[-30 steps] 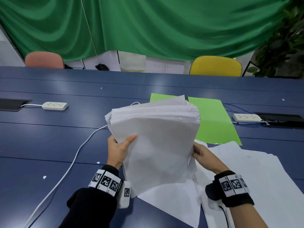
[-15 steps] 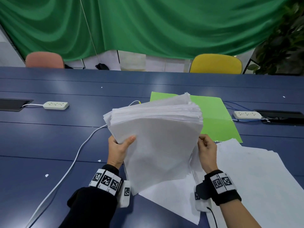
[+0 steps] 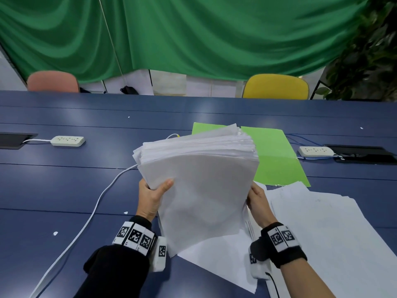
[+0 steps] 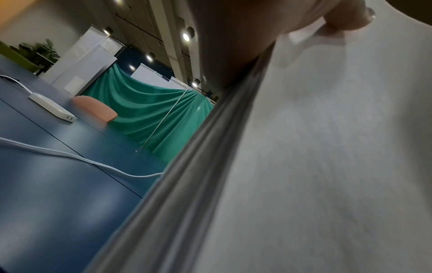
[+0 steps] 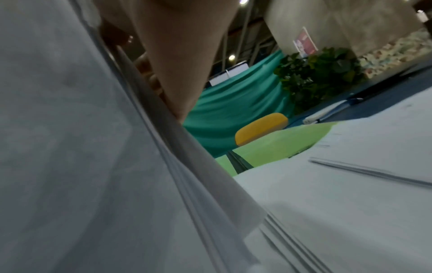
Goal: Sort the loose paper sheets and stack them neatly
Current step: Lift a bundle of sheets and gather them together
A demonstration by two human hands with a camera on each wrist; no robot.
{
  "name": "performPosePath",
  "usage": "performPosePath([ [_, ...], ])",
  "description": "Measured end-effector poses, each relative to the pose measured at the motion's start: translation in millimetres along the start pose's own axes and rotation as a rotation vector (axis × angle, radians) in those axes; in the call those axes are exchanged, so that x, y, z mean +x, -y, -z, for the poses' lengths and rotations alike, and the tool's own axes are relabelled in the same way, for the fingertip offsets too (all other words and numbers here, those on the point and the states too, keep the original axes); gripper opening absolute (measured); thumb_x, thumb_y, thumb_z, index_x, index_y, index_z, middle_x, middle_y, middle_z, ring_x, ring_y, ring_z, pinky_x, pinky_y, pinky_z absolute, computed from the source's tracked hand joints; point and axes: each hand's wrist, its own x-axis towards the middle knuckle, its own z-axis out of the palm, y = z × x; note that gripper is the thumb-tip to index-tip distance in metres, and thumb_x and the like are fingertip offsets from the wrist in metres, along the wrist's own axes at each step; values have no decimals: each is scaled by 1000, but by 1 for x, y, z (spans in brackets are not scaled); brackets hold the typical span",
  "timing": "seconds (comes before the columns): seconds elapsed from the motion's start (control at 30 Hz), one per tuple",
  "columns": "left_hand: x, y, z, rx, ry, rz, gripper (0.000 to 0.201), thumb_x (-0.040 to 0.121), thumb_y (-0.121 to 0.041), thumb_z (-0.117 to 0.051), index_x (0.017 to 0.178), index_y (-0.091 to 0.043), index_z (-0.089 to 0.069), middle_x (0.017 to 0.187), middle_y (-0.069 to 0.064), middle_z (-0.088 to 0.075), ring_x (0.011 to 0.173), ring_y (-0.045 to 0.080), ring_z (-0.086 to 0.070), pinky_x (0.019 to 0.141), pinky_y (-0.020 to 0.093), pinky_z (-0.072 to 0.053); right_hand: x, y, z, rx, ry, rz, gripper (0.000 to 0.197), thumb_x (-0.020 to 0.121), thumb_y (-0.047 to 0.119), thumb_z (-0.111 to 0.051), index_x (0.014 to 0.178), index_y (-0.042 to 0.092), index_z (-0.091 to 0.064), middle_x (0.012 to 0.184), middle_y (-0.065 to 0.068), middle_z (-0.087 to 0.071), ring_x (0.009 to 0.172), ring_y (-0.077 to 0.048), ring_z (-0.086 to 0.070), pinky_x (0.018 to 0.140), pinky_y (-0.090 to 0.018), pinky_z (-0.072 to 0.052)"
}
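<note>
Head view high, facing down over table (image 3: 64,190), wrist views low, close, both sharing green curtain (image 3: 193,35).

Even indoor light, sharp head view, soft and dim wrist views

The head view is bright and evenly lit, with pale sheen on the blue counter (image 3: 64,186) and a soft shadow under the held paper stack (image 3: 199,179); its wide lens bows the counter's far edge and the green curtain (image 3: 193,35). The left wrist view is dimmer: round ceiling lamps (image 4: 186,36) glare as small white spots, and the near paper edge is smeared out of focus. The right wrist view is dim and blurred throughout, the thumb (image 5: 177,55) close and soft, the plant (image 5: 315,73) grainy.
</note>
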Motion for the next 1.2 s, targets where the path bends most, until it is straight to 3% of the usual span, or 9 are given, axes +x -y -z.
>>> performPosePath([
  [0.2,0,-1,-1,6,-10,14,26,56,-11,-73,70,-33,-75,69,-13,-72,64,0,-66,60,16,-54,15,17,-2,-90,0,53,35,97,4,-42,96,30,-65,89,18,-71,92,-13,-59,86,-34,-46],
  [0.27,-1,-2,-1,5,-13,9,27,55,-12,-73,70,-34,-75,69,-13,-72,64,0,-67,60,16,-54,12,30,-6,-15,28,28,18,95,29,-51,94,33,-68,89,18,-71,91,-9,-62,84,-31,-47],
  [0.4,-1,-12,-5,25,17,-41,28,52,-17,-75,71,-38,-74,70,-16,-72,66,-2,-66,62,15,-54,1,50,-14,217,124,-15,63,41,83,-66,84,38,-72,79,22,-71,76,9,-64,68,-13,-51],
  [0.6,7,-32,-8,55,70,-166,45,59,-4,-72,94,-32,-68,82,-17,-72,77,-1,-67,70,15,-53,-28,64,-27,197,83,-50,35,84,-3,-63,118,-2,-56,94,5,-56,72,9,-65,51,-2,-43],
  [0.67,10,-29,-5,59,54,-164,56,58,-10,-77,110,-15,-56,90,-13,-71,83,1,-66,73,16,-53,-28,70,-26,294,96,-31,50,45,46,-90,88,23,-77,66,7,-66,56,6,-63,49,-6,-45],
  [0.73,8,-21,-3,38,-23,-122,71,54,-24,-83,115,-4,-52,95,-6,-68,83,3,-66,71,17,-54,-26,63,-19,379,130,37,69,11,77,-77,70,42,-75,69,15,-71,65,5,-64,61,-12,-51],
  [0.87,3,-8,-7,114,-146,-40,35,72,-8,-76,102,-3,-60,76,-11,-72,69,-1,-66,62,14,-53,-23,50,-7,268,296,198,91,44,82,-65,124,42,-55,121,20,-61,113,3,-55,87,-17,-48],
  [1.0,8,-3,-14,104,-209,-11,22,80,0,-66,101,2,-62,72,-15,-72,65,0,-66,60,15,-53,-21,36,-14,-8,196,199,126,39,71,-78,142,17,-30,136,9,-51,124,-4,-48,98,-23,-45],
  [1.2,2,1,-4,86,-136,33,15,85,3,-58,87,-11,-62,69,-14,-72,63,0,-67,59,15,-54,-7,30,-20,-36,28,-4,35,67,4,-79,98,11,-64,76,16,-73,72,2,-67,74,-28,-48],
])
